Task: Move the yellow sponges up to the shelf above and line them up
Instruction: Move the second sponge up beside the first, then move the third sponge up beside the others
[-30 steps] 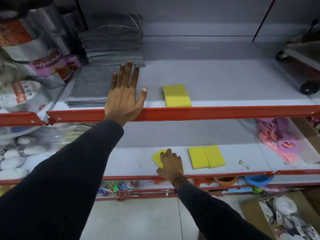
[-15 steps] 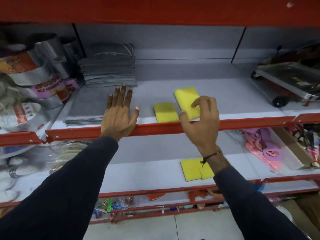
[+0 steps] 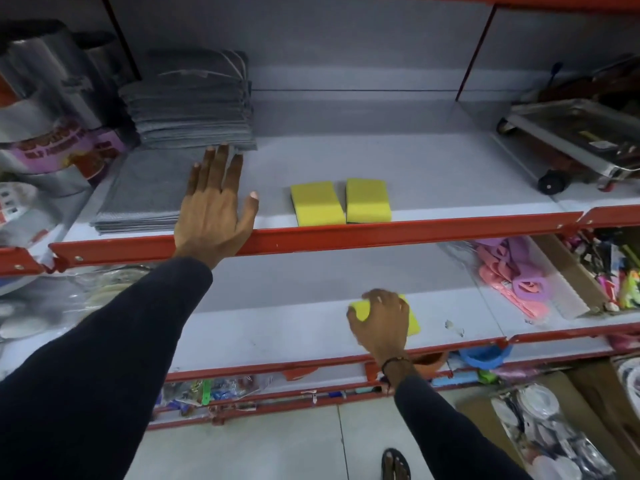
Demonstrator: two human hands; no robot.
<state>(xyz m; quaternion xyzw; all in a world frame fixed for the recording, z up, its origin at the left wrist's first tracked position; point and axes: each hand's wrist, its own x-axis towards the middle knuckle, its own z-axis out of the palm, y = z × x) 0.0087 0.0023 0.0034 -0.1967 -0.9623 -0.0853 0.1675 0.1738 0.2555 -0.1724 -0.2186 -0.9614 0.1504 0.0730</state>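
Two yellow sponges (image 3: 318,202) and (image 3: 367,199) already sit side by side near the front edge of the upper shelf (image 3: 433,174); the right hand (image 3: 381,318) is curled over what is left on the lower shelf (image 3: 277,327), a yellow sponge (image 3: 360,309), perhaps two; the left hand (image 3: 214,206) rests flat and spread, empty, on the upper shelf beside grey cloths (image 3: 145,192).

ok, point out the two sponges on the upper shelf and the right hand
left sponge (image 3: 317,202), head view, middle of its yellow top face
right sponge (image 3: 367,199), head view, middle of its yellow top face
right hand (image 3: 382,318), head view, back of the hand, over a sponge on the lower shelf
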